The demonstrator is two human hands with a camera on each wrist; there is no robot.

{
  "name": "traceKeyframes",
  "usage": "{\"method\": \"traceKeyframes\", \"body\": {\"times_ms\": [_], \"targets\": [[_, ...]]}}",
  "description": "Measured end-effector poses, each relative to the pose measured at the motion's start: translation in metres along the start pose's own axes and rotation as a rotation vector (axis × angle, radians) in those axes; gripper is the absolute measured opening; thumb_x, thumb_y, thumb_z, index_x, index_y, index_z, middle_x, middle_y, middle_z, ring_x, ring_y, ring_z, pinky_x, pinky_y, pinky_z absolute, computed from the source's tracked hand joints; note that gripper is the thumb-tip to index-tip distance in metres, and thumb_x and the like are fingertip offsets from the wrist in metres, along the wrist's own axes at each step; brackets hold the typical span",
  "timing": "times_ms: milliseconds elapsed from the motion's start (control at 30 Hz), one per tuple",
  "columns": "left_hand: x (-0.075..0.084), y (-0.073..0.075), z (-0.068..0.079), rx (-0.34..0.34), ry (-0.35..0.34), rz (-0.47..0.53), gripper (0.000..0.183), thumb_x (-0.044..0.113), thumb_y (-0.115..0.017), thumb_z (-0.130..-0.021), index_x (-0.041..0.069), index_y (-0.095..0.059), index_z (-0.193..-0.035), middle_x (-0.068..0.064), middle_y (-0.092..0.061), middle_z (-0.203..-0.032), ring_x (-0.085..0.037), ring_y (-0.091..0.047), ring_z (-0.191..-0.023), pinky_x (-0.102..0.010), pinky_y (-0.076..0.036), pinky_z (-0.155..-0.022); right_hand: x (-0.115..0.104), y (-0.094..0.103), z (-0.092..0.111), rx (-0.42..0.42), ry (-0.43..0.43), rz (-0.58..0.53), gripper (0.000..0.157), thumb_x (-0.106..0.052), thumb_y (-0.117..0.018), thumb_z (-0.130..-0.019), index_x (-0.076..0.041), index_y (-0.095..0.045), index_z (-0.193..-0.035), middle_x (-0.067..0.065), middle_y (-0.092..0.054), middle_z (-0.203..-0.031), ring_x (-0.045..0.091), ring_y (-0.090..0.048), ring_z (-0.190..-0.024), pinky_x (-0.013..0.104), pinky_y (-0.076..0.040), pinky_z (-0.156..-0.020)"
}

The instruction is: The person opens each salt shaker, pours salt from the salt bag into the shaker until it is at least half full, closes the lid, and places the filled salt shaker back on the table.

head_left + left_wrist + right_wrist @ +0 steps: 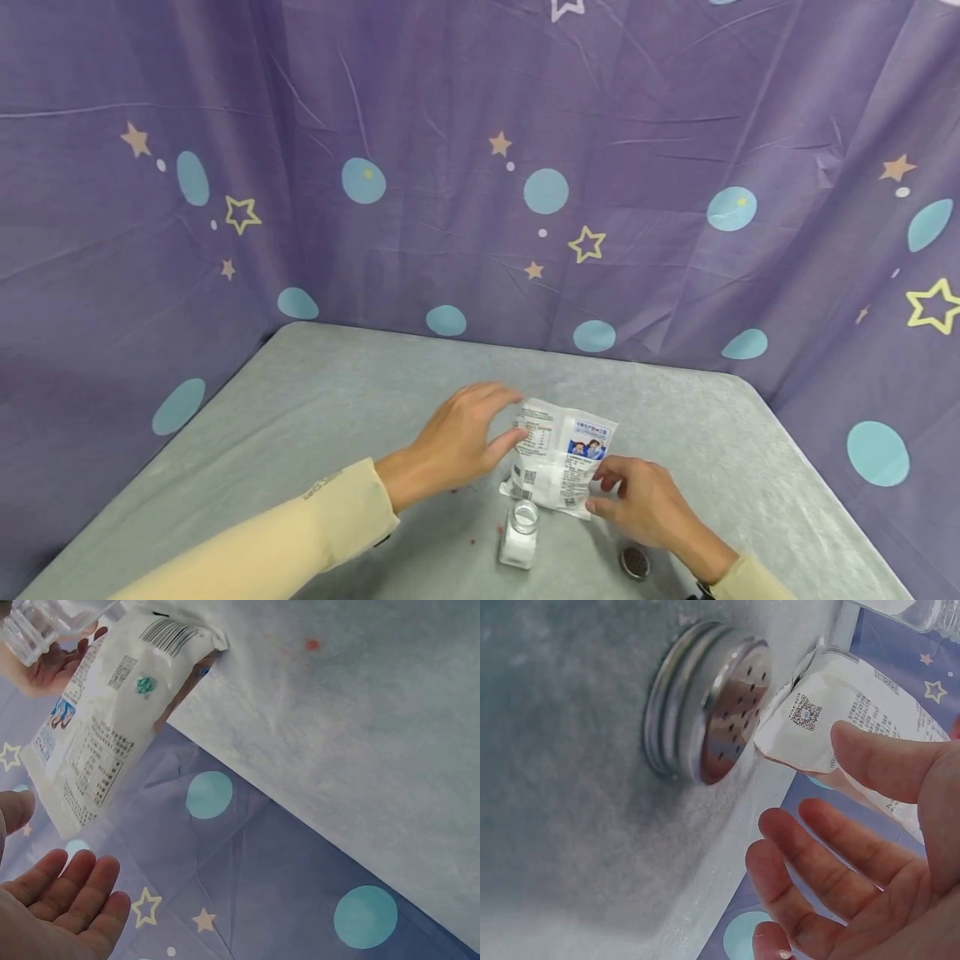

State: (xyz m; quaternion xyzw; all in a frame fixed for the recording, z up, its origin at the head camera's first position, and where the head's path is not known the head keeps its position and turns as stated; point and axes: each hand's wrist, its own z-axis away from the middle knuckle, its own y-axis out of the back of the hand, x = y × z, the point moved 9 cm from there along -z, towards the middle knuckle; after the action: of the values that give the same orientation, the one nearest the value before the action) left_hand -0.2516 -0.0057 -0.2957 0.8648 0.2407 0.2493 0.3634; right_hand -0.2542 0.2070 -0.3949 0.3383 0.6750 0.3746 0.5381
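Note:
A white printed packet [558, 462] stands upright on the table. My left hand [459, 435] is at the packet's left side, thumb and fingers spread; the left wrist view shows a gap between this hand and the packet. At the packet's lower right is my right hand [647, 502], its fingers loosely bent and its thumb [889, 765] overlapping the packet in the right wrist view; whether it touches cannot be told. In front of the packet stands a small clear glass shaker jar [519, 537] without its lid, with white contents. The perforated metal shaker lid [709, 705] lies near my right wrist.
A grey cloth covers the table [360, 392]. Small reddish specks [472, 542] lie left of the jar. Purple curtains [465, 108] with stars and dots enclose the back and sides.

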Motion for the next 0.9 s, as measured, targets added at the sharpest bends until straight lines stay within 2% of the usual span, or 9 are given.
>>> {"method": "traceKeyframes", "body": {"times_ms": [533, 900], "targets": [[-0.009, -0.004, 0.019, -0.011, 0.055, 0.037, 0.039, 0.035, -0.071, -0.086, 0.012, -0.065, -0.117, 0.003, -0.065, -0.115, -0.014, -0.058, -0.109, -0.034, -0.047, -0.094, 0.0, 0.001, 0.006, -0.021, 0.083, -0.094, 0.027, -0.029, -0.082, -0.073, -0.019, -0.067, -0.094, -0.007, -0.065, -0.086, 0.013, -0.057, -0.076, 0.026, -0.045, -0.063], [-0.016, -0.006, 0.032, -0.023, 0.092, 0.03, 0.037, 0.038, -0.069, -0.087, 0.015, -0.066, -0.116, 0.004, -0.066, -0.113, -0.012, -0.059, -0.108, -0.032, -0.048, -0.093, 0.004, 0.002, 0.014, 0.017, 0.072, -0.092, 0.028, -0.028, -0.082, -0.074, -0.022, -0.069, -0.098, -0.009, -0.065, -0.086, 0.012, -0.059, -0.078, 0.024, -0.045, -0.063]]}}
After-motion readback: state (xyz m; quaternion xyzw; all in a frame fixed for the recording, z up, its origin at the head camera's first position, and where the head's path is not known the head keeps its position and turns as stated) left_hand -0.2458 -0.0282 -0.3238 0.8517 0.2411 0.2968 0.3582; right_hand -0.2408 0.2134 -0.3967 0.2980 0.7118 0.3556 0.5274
